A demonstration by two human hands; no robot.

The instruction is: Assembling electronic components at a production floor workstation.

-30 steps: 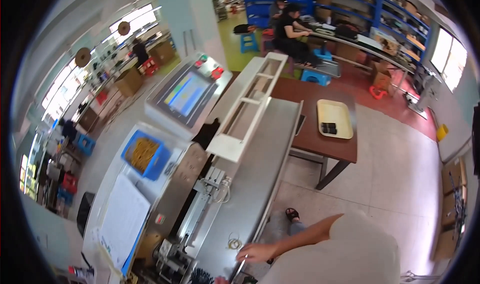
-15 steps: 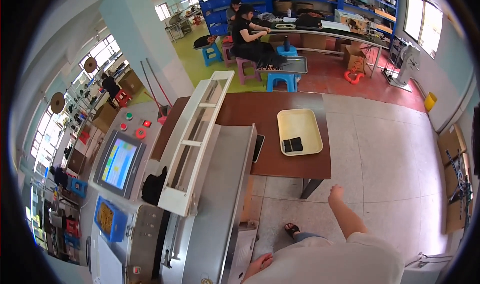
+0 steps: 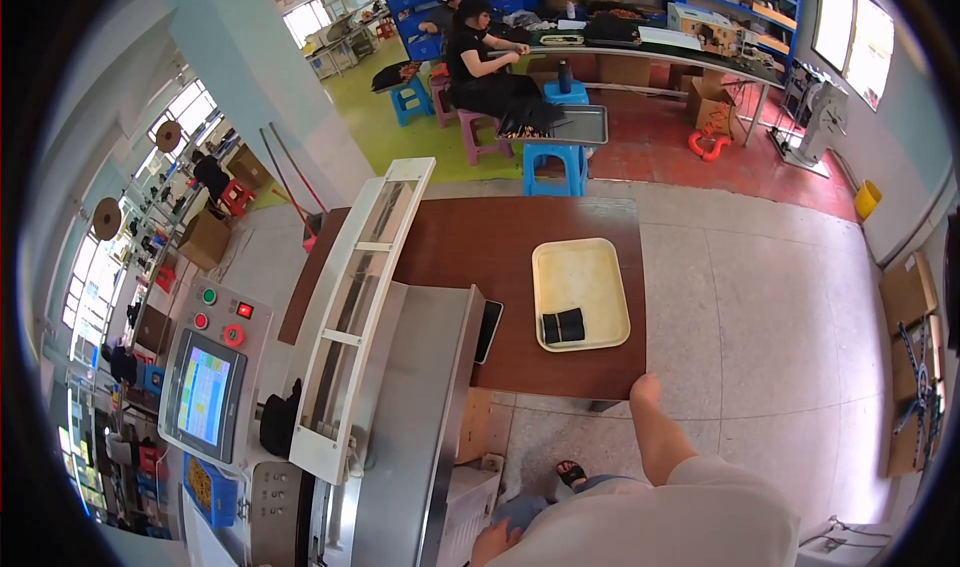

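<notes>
Head view: one black bundle (image 3: 566, 326), apparently banded, lies in one cream tray (image 3: 595, 275) on one brown table (image 3: 460, 239); banding looks done, anything left cannot be told. One blue bin (image 3: 224, 508) holds uncounted yellowish bands (image 3: 200, 489). Right hand (image 3: 645, 386) meets the table's corner, left hand (image 3: 490, 544) sits low; whether either's fingers are spread cannot be told.

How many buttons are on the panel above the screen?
4: a green button at upper left, a small red button below it, a square red button at upper right, and a larger red button below that. None looks hidden.
</notes>
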